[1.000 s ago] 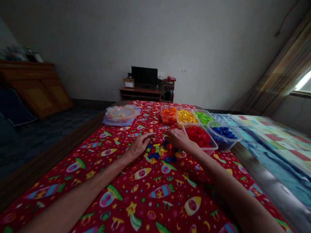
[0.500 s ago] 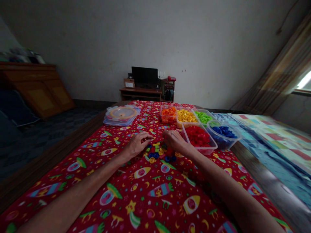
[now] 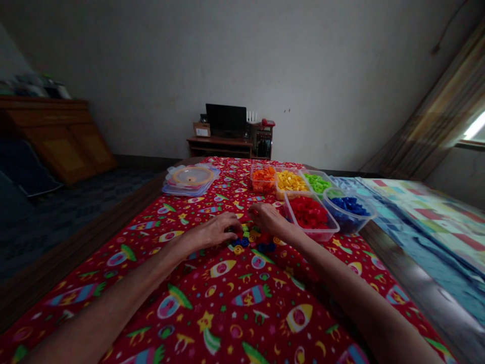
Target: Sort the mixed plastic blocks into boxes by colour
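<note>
Small plastic toy building blocks (image 3: pixel 248 233) in green, yellow, red and blue lie in a cluster on the red patterned tablecloth (image 3: pixel 231 293). Some are round and wheel-like, such as a blue pair (image 3: pixel 267 247) near my right hand. My left hand (image 3: pixel 222 228) is at the cluster's left edge, thumb and fingers closed around a toy building block that they mostly cover. My right hand (image 3: pixel 267 217) hovers just beyond the cluster on its right, fingers bent and pressed together. Whatever sits between those fingertips is too small and dark to make out.
Clear tubs of orange (image 3: pixel 263 180), yellow (image 3: pixel 290 183), green (image 3: pixel 317 183), red (image 3: pixel 311 215) and blue pieces (image 3: pixel 349 208) stand at the right, close to my right forearm. Stacked lids (image 3: pixel 190 180) lie at the back left. A bed (image 3: pixel 428 212) adjoins the table's right side.
My left hand has moved right and down onto the cluster's left edge, covering some blocks. My right hand has shifted slightly left and away from me.
</note>
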{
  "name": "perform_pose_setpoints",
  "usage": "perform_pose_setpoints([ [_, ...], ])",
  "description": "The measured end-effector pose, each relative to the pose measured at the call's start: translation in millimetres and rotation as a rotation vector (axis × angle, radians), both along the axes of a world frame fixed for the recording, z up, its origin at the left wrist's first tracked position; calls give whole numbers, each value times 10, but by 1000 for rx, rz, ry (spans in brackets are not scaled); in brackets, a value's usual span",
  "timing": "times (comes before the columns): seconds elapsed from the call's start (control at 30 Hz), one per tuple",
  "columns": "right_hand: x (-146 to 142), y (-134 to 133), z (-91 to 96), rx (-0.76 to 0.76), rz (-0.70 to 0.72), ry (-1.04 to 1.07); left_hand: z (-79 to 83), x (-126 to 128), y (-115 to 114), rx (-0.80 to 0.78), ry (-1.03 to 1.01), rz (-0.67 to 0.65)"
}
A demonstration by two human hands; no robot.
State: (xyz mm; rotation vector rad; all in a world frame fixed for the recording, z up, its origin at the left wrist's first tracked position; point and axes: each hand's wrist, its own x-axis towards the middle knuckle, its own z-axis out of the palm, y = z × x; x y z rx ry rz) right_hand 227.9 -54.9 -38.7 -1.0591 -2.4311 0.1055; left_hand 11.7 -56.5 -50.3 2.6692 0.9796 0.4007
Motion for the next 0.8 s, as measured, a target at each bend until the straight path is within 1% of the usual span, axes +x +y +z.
perform_pose_setpoints([
  [0.07,9,-13,49,-37,-1,6,-1,-15,-1,24,-3,-5],
  [0.17,-13,-37,121,-99,-16,10,5,-13,-4,20,-50,63],
  [0.27,-51,-69,159,-144,3,-6,27,3,-9,-53,-133,145],
  [0.37,-91,-112,138,-160,28,-79,29,6,3,-124,-208,200],
  [0.47,-168,-159,54,-105,36,-165,-18,11,39,-183,-295,255],
  [0.57,-266,-195,-29,-33,-27,-276,-66,36,69,-231,-383,267],
  [0.63,-293,-197,-28,-1,-56,-303,-64,51,68,-240,-414,262],
  [0.7,-249,-176,47,30,-62,-259,-41,50,54,-194,-413,285],
  [0.8,-26,-109,274,82,-128,-136,-36,21,45,-74,-360,344],
])
